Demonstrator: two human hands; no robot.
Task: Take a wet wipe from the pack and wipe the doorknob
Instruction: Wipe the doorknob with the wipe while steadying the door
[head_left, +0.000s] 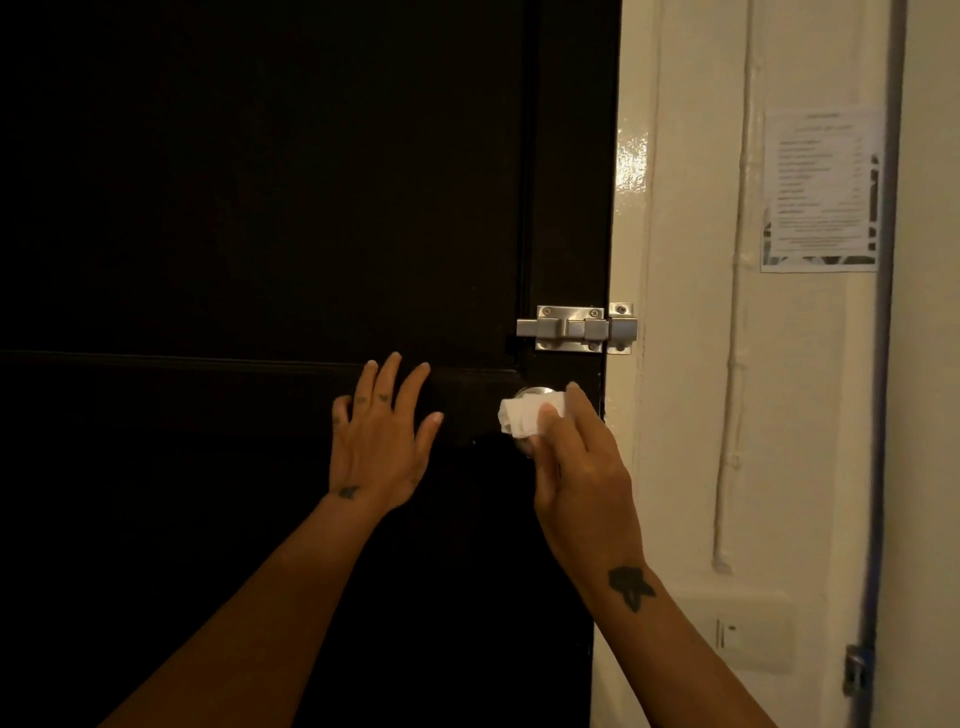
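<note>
A round metal doorknob (537, 391) sits near the right edge of a dark door (260, 208); only its top rim shows. A crumpled white wet wipe (522, 415) is pressed over the knob by my right hand (576, 457), whose thumb and fingers grip it. To the left of the knob, my left hand (382, 441) lies flat on the door with fingers spread and holds nothing. The pack of wipes is out of sight.
A steel slide bolt (576, 328) is mounted just above the knob, reaching onto the cream door frame (631, 218). On the wall to the right hang a printed paper notice (821, 192), a painted conduit (732, 364) and a blue pipe (880, 415).
</note>
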